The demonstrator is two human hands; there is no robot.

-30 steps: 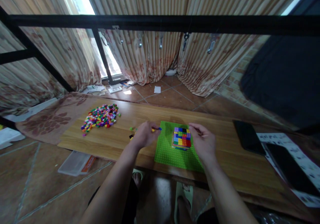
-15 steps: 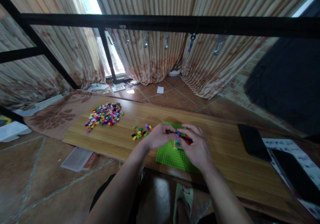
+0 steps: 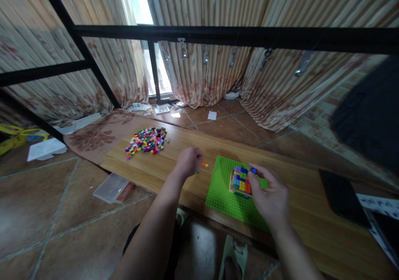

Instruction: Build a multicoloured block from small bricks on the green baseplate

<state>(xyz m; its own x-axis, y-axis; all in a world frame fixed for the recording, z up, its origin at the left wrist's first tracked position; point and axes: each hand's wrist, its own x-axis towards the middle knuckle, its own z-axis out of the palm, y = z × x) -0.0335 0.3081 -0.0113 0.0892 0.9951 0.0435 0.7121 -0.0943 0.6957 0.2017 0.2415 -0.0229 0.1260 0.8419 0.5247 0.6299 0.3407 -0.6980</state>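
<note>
My right hand [image 3: 272, 194] pinches a small dark blue toy brick [image 3: 253, 170] between thumb and forefinger, at the right side of a low block of coloured bricks [image 3: 240, 181]. This layered block, with purple, blue, yellow, orange and red on top, sits on a green baseplate [image 3: 218, 192]. To the left of the plate, my left hand [image 3: 188, 162] is over the few loose bricks [image 3: 204, 164] on the wooden table. Its fingers are curled down and closed; whatever they hold is hidden. Part of that small group is covered by the hand.
A large heap of mixed small bricks [image 3: 148, 140] lies on the table's [image 3: 174, 138] left part. At the right are a black phone-like slab [image 3: 341, 196] and printed sheets [image 3: 378, 205]. A clear plastic box [image 3: 110, 187] lies on the floor. A black metal rail [image 3: 212, 34] crosses ahead.
My left hand has left the block and moved left to the loose bricks. My right hand has drawn back to the block's right side, uncovering its top. The view has turned slightly left.
</note>
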